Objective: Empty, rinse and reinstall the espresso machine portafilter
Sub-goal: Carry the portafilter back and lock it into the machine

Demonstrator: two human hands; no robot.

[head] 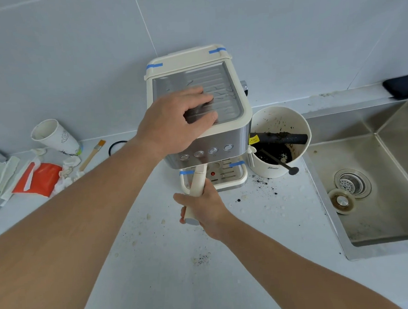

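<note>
Judging by the scene, the task is either beginning or ending; which one I cannot tell. The left hand [177,122] is pressing flat, fingers spread, on top of the cream and steel espresso machine [199,102]. In front of the machine, the right hand [206,206] is gripping the cream portafilter handle [195,190], whose head is sitting under the machine. Right of the machine, the white knock bin [278,140] is holding dark grounds.
</note>
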